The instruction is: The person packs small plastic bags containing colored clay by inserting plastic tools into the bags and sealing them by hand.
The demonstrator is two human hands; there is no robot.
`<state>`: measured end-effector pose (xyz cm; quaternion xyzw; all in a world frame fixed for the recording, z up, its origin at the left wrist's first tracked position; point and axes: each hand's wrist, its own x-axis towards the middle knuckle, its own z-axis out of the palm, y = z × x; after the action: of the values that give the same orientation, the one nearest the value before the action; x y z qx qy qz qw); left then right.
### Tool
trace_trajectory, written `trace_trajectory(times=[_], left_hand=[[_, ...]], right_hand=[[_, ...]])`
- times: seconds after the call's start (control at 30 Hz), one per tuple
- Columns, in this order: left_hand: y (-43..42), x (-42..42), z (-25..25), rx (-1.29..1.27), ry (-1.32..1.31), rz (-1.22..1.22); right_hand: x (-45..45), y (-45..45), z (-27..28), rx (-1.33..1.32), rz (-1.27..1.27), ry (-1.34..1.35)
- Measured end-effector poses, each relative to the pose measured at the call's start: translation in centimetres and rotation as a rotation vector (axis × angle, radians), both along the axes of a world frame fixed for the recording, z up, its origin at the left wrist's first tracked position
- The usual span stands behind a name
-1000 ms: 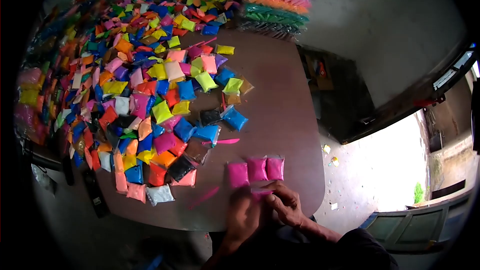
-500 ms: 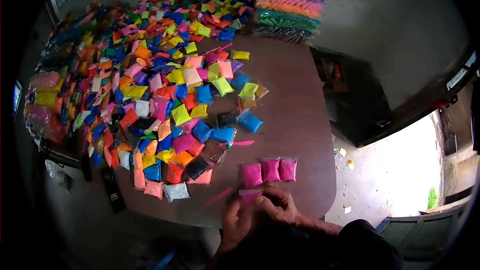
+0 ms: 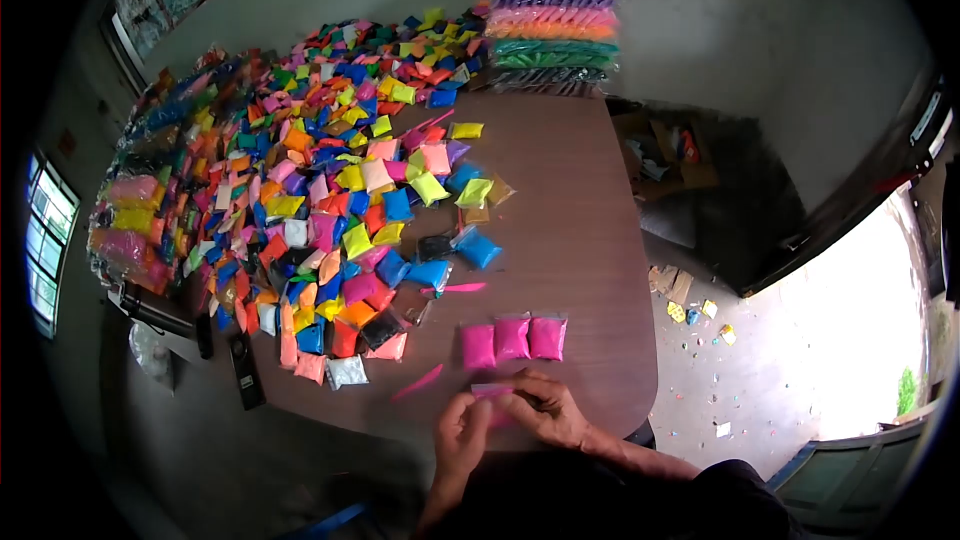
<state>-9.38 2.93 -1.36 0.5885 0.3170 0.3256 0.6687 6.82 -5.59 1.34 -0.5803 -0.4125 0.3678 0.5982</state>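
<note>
Near the table's front edge, my left hand and my right hand pinch a small clear plastic packet along its top strip. Pink filling shows below that strip, though my fingers hide most of it. Just beyond my hands lie three filled bright pink packets in a row: a left one, a middle one and a right one. A thin pink plastic stick rests on the table left of my hands. Another pink stick, knife-like in shape, is farther back by the pile.
A big heap of small multicoloured packets covers the table's left half. Larger clear bags of packets stand at far left. Bundles of coloured plastic sticks are stacked at the back. An open cardboard box sits beyond the table's right edge.
The head view has shifted, so the table sits slightly lower and to the left. Both hands keep hold of the packet, and its top strip now shows narrower between the fingers.
</note>
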Motion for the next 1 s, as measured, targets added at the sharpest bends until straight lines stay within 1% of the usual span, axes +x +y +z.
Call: trace_trajectory(times=[0.03, 0.07, 0.13, 0.3, 0.37, 0.4, 0.43, 0.47, 0.5, 0.57, 0.63, 0.7, 0.73, 0.87, 0.97, 1.0], left_hand=[[-0.2, 0.1, -0.8, 0.0, -0.001, 0.004], [-0.4, 0.4, -0.5, -0.002, -0.001, 0.009], [-0.6, 1.0, 0.5, -0.024, -0.003, -0.017], [-0.7, 2.5, 2.0, -0.056, 0.007, -0.056], [-0.7, 3.1, 2.3, -0.017, 0.102, -0.097], [-1.0, 3.6, 1.6, 0.027, 0.065, -0.077], [-1.3, 3.9, 1.0, 0.036, 0.12, -0.021], [-1.5, 4.0, 0.9, 0.095, 0.13, -0.02], [-1.5, 4.6, 0.7, 0.163, 0.128, -0.017], [-1.6, 5.4, 1.5, 0.131, 0.139, -0.046], [-1.7, 5.7, 2.1, 0.116, 0.136, -0.072], [-1.8, 5.7, 2.3, 0.008, 0.06, -0.178], [-1.9, 5.8, 2.2, -0.04, 0.032, -0.186], [-1.6, 5.5, 2.2, -0.041, 0.068, -0.174], [-1.3, 5.2, 2.2, 0.003, 0.09, -0.149], [-1.0, 4.9, 2.0, 0.061, 0.149, -0.145]], right_hand=[[0.1, -0.3, 0.0, -0.016, -0.009, 0.036], [0.1, -0.5, -0.4, -0.009, -0.012, 0.044], [0.2, -0.7, -1.6, 0.083, -0.061, 0.055], [0.5, -1.5, -2.5, 0.133, -0.147, 0.055], [0.9, -2.0, -1.8, 0.12, -0.185, 0.047], [1.5, -2.2, -1.0, 0.08, -0.2, 0.009], [1.7, -2.7, -0.2, 0.026, -0.21, -0.02], [1.9, -2.9, 0.6, 0.041, -0.207, 0.091], [2.3, -3.2, 0.2, 0.015, -0.206, 0.103], [2.5, -3.6, -0.9, 0.012, -0.205, 0.039], [2.7, -3.9, -1.3, 0.037, -0.22, 0.059], [2.9, -4.1, -1.6, 0.069, -0.232, 0.061], [2.9, -4.1, -1.4, 0.058, -0.249, 0.062], [2.9, -3.7, -1.3, 0.049, -0.221, 0.04], [2.8, -3.5, -0.4, -0.025, -0.201, 0.084], [2.7, -3.5, -0.2, -0.035, -0.193, 0.198]])
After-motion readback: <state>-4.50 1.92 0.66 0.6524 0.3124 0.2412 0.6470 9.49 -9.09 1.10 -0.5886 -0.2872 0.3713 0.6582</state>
